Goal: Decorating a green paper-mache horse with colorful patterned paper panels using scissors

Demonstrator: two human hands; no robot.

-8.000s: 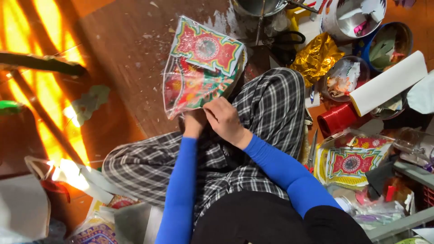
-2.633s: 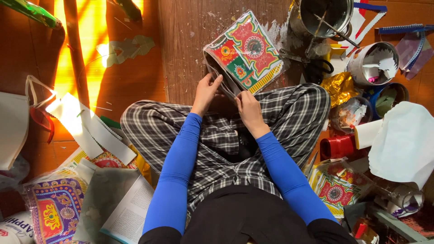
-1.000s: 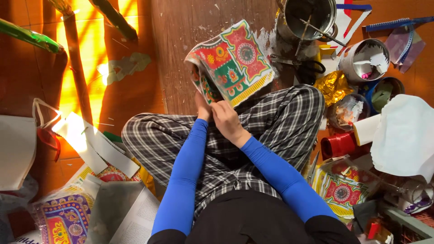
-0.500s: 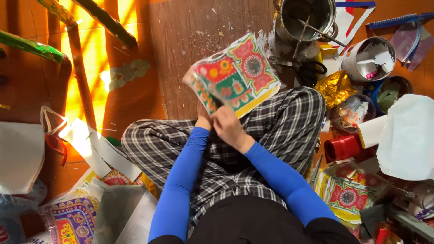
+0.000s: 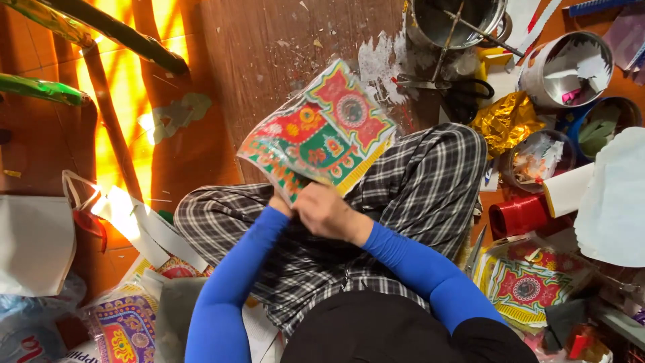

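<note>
At the far left a white sheet (image 5: 32, 242) lies on the wooden floor (image 5: 269, 60), with two green rods (image 5: 40, 87) crossing the sunlit patch above it. One printed paper with purple and yellow pattern (image 5: 121, 329) lies at the lower left, near the person's knee.

In the middle, one patterned paper panel (image 5: 319, 134), red, green and yellow, is held up over the crossed legs in checked trousers (image 5: 416, 181), tilted with its far corner toward the floor. The left hand (image 5: 281, 202) grips the panel's near lower edge; it is mostly hidden behind the right, so how far its fingers close cannot be told. The right hand (image 5: 329, 212) is curled on the same lower edge, fingers folded over the paper beside the left. Both arms wear blue sleeves (image 5: 235, 269).

The floor left of the panel is the open room; bare boards run from the knee to the sunlit strip.

To the right things crowd close: one metal pot (image 5: 457, 20) at the top with sticks in it, one pair of black-handled scissors (image 5: 463, 91), one crumpled gold foil (image 5: 504, 121), three round tubs (image 5: 568, 67) of scraps, one red roll (image 5: 517, 215), and a second patterned panel (image 5: 527, 286) lying flat by the right knee. A large white paper (image 5: 615, 195) reaches the right edge.
</note>
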